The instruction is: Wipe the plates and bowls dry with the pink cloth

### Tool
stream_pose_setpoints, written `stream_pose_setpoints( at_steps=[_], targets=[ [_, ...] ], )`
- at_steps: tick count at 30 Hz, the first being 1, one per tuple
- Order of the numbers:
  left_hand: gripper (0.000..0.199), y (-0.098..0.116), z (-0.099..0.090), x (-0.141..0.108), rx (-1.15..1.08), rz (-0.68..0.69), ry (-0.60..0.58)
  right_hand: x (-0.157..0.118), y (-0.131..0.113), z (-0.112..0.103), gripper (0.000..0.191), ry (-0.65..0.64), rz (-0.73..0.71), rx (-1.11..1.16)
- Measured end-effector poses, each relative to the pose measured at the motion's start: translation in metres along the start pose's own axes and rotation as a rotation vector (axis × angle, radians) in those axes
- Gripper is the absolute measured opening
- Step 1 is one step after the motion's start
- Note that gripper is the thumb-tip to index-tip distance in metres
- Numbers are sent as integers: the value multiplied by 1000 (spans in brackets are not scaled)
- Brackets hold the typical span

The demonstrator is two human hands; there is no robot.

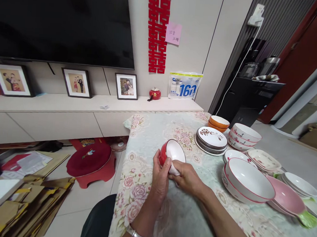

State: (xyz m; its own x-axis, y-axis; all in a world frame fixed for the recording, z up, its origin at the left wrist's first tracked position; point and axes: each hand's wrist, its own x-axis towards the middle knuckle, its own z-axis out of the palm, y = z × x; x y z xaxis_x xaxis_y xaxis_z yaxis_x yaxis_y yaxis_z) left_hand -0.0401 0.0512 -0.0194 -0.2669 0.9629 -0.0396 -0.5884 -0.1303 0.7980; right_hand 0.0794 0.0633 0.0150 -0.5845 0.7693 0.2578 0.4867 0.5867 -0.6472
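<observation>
A small red bowl with a white inside (176, 151) is tilted above the flowered tablecloth, its opening turned up and to the right. My left hand (161, 172) grips it by its left side, thumb near the rim. A white cloth (173, 169) is bunched in my right hand (188, 177), whose closed fingers press it against the bowl's lower rim. To the right stand a stack of patterned plates (212, 137), orange bowls (219, 121), white bowls with red flowers (245, 132) and a large white bowl with a red rim (251, 179).
Farther right on the tablecloth (158, 129) are pink dishes (286, 194) and small white bowls (301, 184). A low cabinet (95, 105) with framed photos runs behind the table. A red stool (91, 161) and flattened cardboard (27, 203) lie to the left.
</observation>
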Motion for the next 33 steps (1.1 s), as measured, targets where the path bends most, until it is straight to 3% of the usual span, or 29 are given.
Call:
stream_pose_setpoints(
  at_steps=[3, 6, 13, 16, 20, 24, 30, 33],
  targets=[
    [69, 3, -2, 1, 25, 0, 4, -2, 4, -7, 13, -86, -35, -185],
    [72, 5, -2, 1, 20, -22, 30, -3, 4, -8, 20, -72, -11, -281],
    [81, -3, 1, -2, 24, 50, -22, -1, -4, 7, 8, 166, 40, 33],
    [71, -2, -1, 0, 44, 66, -6, 0, -2, 6, 5, 95, -15, 57],
    [64, 3, -5, 2, 89, 59, 1, -1, 6, -4, 14, -77, -71, -127],
    [73, 5, -5, 2, 84, -2, 53, -3, 8, -8, 20, -73, -17, -280],
    [75, -2, 0, -1, 56, 81, -15, -1, 0, 7, 6, 110, 53, 8],
    [66, -1, -2, 1, 63, 83, -19, 1, -1, 8, 8, 75, -1, 42]
  ],
)
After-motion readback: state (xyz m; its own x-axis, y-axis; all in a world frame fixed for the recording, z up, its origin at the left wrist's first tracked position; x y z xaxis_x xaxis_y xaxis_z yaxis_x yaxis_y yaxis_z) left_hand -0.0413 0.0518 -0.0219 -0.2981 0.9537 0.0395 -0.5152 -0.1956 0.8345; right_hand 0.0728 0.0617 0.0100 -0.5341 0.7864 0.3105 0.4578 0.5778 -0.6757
